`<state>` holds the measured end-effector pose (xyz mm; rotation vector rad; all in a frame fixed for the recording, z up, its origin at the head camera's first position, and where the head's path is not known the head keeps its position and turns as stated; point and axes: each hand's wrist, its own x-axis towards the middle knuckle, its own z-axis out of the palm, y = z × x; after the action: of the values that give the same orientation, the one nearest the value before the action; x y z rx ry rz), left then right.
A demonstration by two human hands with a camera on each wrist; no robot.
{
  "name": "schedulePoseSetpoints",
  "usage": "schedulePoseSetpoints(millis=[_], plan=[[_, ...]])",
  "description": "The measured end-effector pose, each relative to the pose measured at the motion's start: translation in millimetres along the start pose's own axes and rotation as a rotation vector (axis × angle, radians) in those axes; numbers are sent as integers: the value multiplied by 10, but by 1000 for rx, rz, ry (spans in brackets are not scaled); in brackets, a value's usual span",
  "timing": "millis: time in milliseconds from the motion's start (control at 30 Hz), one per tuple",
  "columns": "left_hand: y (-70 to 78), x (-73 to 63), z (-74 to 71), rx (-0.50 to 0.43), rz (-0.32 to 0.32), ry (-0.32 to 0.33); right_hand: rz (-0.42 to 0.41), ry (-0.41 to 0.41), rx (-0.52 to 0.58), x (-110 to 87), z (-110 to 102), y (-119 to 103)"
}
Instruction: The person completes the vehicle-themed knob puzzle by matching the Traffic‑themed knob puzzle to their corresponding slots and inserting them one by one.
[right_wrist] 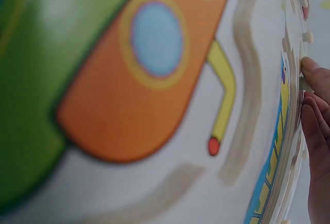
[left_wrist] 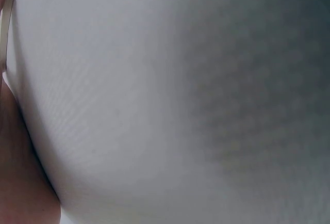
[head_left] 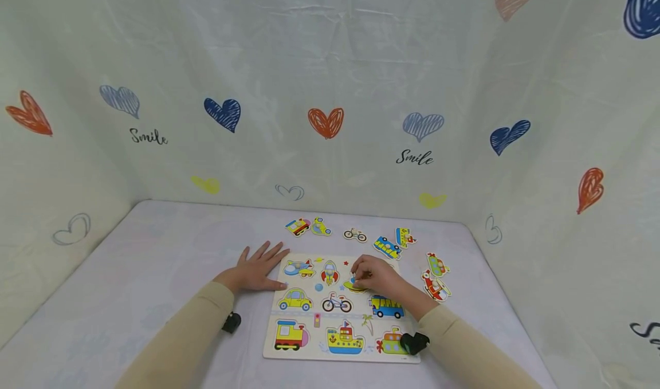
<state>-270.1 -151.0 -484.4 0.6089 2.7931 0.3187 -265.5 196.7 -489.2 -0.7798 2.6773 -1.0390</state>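
**Right hand pinching the saucer piece at the board's one o'clock**

Nearest us, the puzzle board [head_left: 317, 342] is lying flat on the table [head_left: 129, 297], showing a train [head_left: 289, 336] at seven o'clock, a ship [head_left: 345, 341] at six and a submarine [head_left: 390, 340] at five. Across its middle we are seeing a car [head_left: 295, 300] at nine, a bicycle [head_left: 337, 303] centrally and a bus [head_left: 385, 306] at three. The left hand [head_left: 256, 270] is resting at the ten o'clock edge, fingers straight and spread. The right hand [head_left: 378, 275] is curling thumb and fingers to pinch the saucer piece [head_left: 354, 287] at one o'clock; whether it is seated, we cannot tell. A rocket [head_left: 330, 274] is showing at twelve, a plane [head_left: 299, 268] at eleven. Farther out, a helicopter piece [head_left: 435, 286] and submarine piece [head_left: 437, 265] are lying at two, a bus piece [head_left: 387, 247] and ship piece [head_left: 404, 238] at one, a bicycle piece [head_left: 355, 235] at twelve, a car piece [head_left: 321, 227] and train piece [head_left: 297, 227] at eleven. Beyond, a heart-printed curtain [head_left: 361, 165] is hanging.
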Motion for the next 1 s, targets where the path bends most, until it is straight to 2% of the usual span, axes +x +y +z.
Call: schedulePoseSetpoints(millis=[133,333,567,1000], plan=[[14,-1,-8,-8,1,-2,5,-2,-12,-9,-7,-19],[12,-2,-1,-7,-4,-7,5,-8,-104,-34,-17,-116],[12,-8,6,1,-3,-3,53,37,-7,-198,-72,-156],[23,-21,-16,-13,2,-13,160,88,22,-564,-229,-55]])
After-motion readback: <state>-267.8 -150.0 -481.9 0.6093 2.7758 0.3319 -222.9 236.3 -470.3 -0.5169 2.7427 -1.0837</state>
